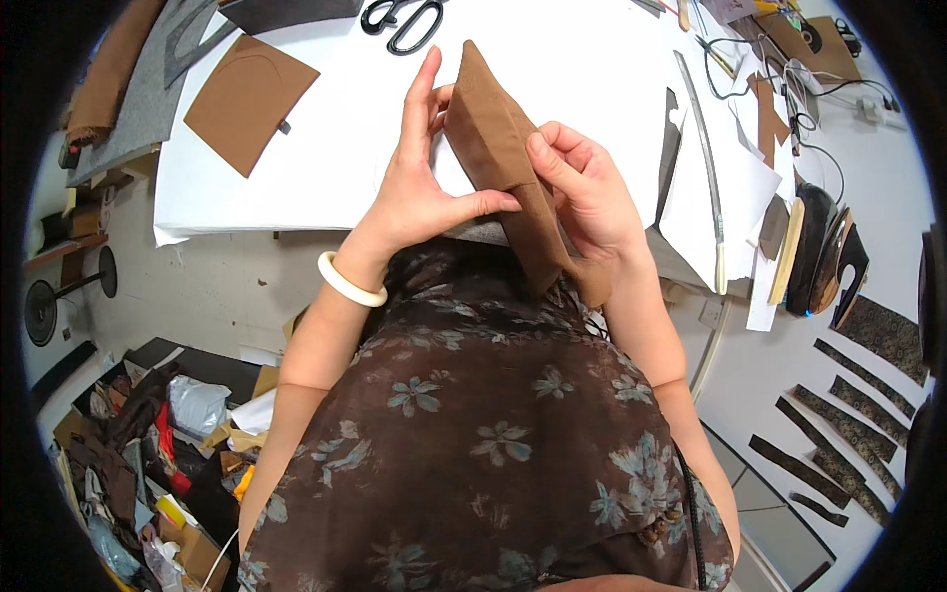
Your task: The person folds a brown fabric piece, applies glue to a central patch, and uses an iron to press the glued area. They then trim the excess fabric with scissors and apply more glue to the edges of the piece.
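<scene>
A folded piece of brown fabric (483, 138) is held up on a slant over the table's near edge, a seam or fold line crossing it. My left hand (409, 187) has its thumb pressed on the front of the fabric and its index finger pointing up, while some fingertips are hidden behind. On the other side, my right hand (597, 197) pinches the fabric's right edge between thumb and fingers. The lower end of the fabric hangs down near my right wrist.
The white-covered table (326, 187) bears a flat brown fabric piece (252, 104) with a curved line, plus black-handled scissors (419, 30). A long metal ruler (702, 158), paper and cables lie to the right. Scraps and bags (197, 405) crowd the lower left.
</scene>
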`<state>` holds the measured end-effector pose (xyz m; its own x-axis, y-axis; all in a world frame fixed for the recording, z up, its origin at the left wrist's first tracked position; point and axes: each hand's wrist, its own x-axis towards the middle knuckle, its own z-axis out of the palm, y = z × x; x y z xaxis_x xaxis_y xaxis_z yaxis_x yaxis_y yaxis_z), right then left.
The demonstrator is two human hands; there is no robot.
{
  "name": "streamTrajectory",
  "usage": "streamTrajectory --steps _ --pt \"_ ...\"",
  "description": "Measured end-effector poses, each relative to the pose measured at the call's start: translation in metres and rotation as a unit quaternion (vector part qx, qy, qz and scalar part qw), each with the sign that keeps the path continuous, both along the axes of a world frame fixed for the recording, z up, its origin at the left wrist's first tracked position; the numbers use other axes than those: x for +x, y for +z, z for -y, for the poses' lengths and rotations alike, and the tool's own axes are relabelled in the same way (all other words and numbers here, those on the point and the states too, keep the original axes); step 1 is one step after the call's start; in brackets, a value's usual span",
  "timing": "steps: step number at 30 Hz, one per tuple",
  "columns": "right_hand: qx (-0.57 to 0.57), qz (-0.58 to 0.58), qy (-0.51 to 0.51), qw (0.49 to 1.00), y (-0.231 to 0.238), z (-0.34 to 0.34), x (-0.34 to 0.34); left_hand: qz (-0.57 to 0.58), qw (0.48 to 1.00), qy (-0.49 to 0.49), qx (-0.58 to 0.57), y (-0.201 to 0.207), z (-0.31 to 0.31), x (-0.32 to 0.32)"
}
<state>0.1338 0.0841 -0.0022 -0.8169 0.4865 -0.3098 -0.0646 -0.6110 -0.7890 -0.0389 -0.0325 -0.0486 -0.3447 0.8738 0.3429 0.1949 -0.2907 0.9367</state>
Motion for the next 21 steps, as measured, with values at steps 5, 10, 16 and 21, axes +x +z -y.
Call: streamTrajectory --steps 5,10,16,21 --pt "0.008 -0.009 -0.043 0.999 0.003 0.011 -0.005 -0.006 1.000 0.003 0.017 0.003 0.001 0.001" --pt "0.020 -0.004 -0.024 0.999 -0.005 0.009 -0.003 0.001 1.000 0.003 0.016 0.007 0.002 0.000" --pt "-0.008 -0.002 -0.018 1.000 -0.008 0.007 -0.002 0.010 1.000 -0.014 0.012 0.005 0.001 -0.004" --pt "0.008 0.015 -0.027 0.999 -0.006 0.010 -0.004 0.026 0.999 -0.018 -0.004 0.015 0.000 -0.014"
